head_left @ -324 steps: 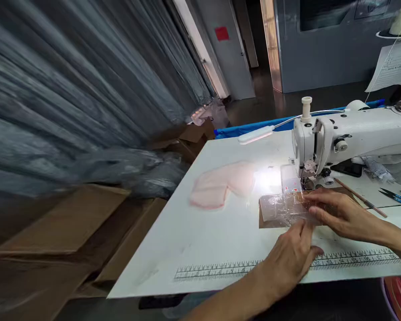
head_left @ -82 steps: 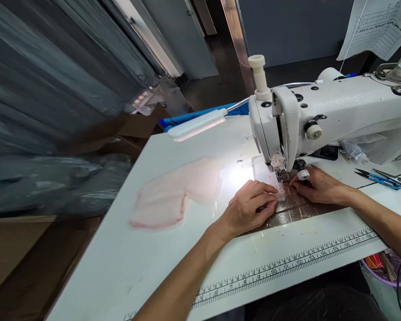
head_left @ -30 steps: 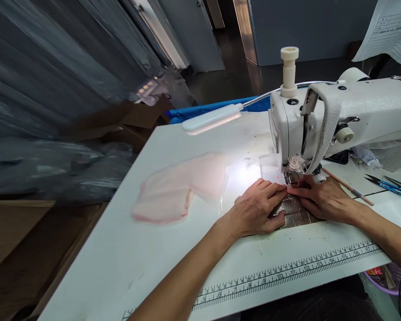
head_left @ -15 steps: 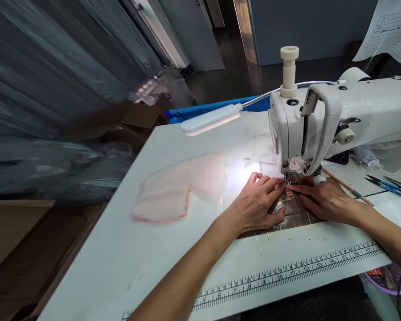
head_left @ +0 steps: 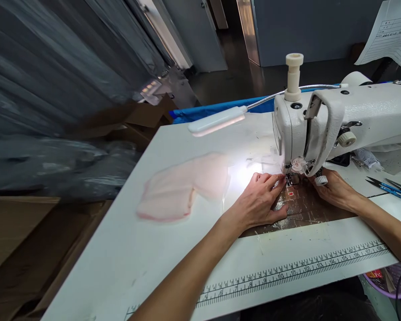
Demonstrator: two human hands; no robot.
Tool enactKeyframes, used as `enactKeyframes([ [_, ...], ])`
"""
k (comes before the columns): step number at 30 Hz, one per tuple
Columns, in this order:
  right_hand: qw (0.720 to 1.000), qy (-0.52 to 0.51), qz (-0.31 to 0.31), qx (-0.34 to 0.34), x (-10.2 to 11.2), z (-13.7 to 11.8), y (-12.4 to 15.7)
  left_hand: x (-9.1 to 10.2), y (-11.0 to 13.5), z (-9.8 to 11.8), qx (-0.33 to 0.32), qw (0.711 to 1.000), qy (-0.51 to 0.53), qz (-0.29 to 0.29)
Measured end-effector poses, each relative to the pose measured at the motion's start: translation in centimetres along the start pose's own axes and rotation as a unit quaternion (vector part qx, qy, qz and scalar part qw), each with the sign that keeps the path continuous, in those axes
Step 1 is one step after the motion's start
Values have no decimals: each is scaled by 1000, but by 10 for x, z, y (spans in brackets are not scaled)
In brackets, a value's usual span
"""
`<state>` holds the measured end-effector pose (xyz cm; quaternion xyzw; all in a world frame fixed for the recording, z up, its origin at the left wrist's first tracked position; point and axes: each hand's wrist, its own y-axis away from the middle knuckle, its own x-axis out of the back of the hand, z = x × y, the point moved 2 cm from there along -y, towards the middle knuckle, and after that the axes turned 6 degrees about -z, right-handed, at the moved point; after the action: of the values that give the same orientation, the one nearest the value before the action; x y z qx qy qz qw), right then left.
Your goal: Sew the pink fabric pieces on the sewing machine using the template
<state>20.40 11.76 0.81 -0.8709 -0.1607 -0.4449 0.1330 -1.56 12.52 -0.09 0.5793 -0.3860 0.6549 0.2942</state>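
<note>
A white sewing machine (head_left: 341,120) stands at the right of a white table (head_left: 173,258). Under its presser foot (head_left: 291,178) lies a clear plastic sheet (head_left: 299,207) with a small red mark, over a brown taped patch. My left hand (head_left: 259,203) lies flat on the sheet just left of the foot, fingers stretched toward the needle. My right hand (head_left: 332,189) rests on the sheet right of the foot, beneath the machine head, fingers partly hidden.
Pale pink fabric pieces (head_left: 183,187) lie left of the lit spot. A gooseneck lamp (head_left: 218,121) hangs over the table. Blue-handled scissors (head_left: 389,187) lie at far right. A printed ruler (head_left: 287,276) runs along the near edge. Cardboard boxes (head_left: 26,236) stand at the left.
My right hand has slid back to the right, behind the presser foot. More of the clear sheet with its red mark now shows between my hands. My left hand has stayed put.
</note>
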Motion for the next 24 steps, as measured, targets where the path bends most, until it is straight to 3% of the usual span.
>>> enactKeyframes([
  [6, 999, -37, -33, -10, 5, -16, 8, -3, 1, 1, 14, 1000, -5, 4],
  [11, 996, -85, -33, -21, 5, -10, 9, -6, 2, 0, 33, 999, 31, 13],
  [15, 995, -94, -23, -12, 5, -5, 9, -4, 0, -4, 82, 993, 64, 55],
  [18, 994, -107, -19, -2, 4, -4, 10, -2, -12, -21, 124, 988, 79, 47],
  [24, 995, -100, -3, 27, -2, -1, 10, 7, -58, -76, 160, 981, 109, -14],
])
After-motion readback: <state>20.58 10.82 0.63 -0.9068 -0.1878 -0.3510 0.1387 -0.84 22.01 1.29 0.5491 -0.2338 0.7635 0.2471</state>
